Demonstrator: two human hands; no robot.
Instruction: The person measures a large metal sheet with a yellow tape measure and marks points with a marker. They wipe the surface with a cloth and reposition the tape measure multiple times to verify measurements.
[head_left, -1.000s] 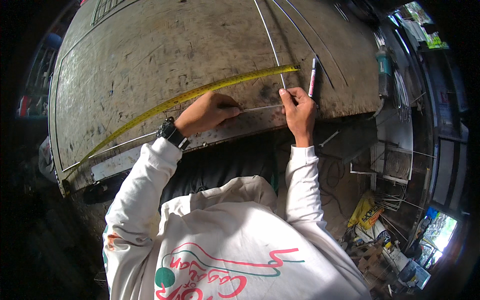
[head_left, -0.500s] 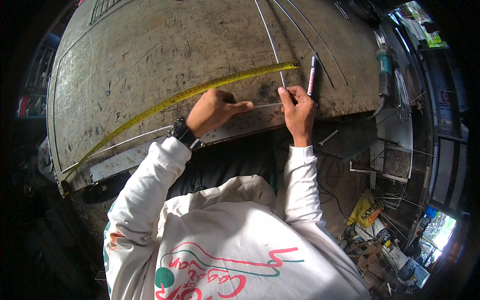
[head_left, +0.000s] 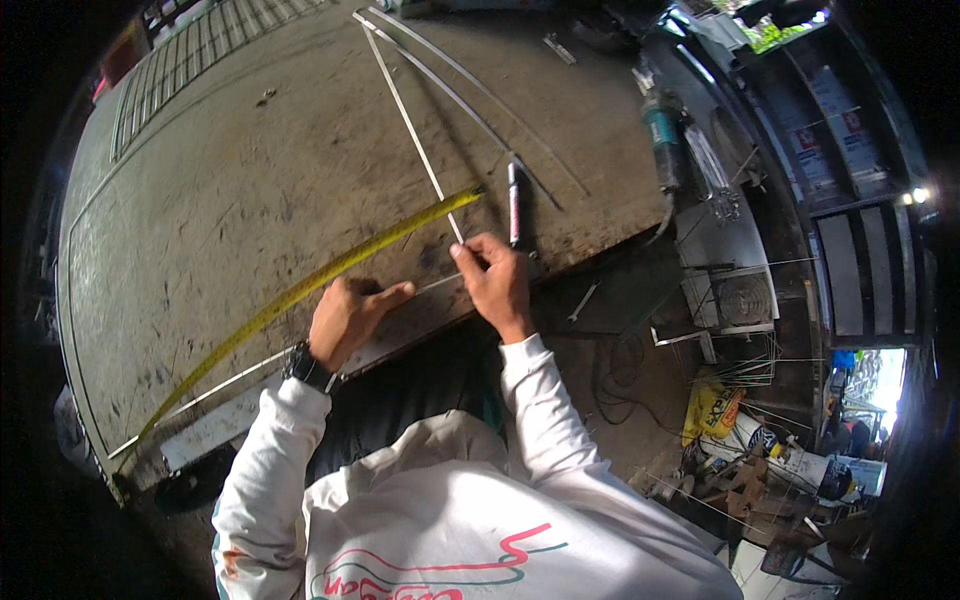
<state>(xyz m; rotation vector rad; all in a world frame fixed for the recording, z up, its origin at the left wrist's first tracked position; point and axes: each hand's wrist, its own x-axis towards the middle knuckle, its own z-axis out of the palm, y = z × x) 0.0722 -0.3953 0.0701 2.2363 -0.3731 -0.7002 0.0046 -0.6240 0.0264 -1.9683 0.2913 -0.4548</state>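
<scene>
My left hand presses down on a thin metal rod that lies along the near edge of a worn steel table. My right hand pinches the same rod at its right end, where a second thin rod runs away across the table. A yellow tape measure is stretched out flat just beyond both hands. A black marker pen lies on the table right above my right hand. A black watch is on my left wrist.
More long thin rods lie across the far table. An angle grinder sits at the table's right edge. A metal stand, loose wires and cluttered packages fill the floor at the right.
My left hand has slid right along the rod toward my right hand. The view has shifted, so the table sits lower and nearer.
</scene>
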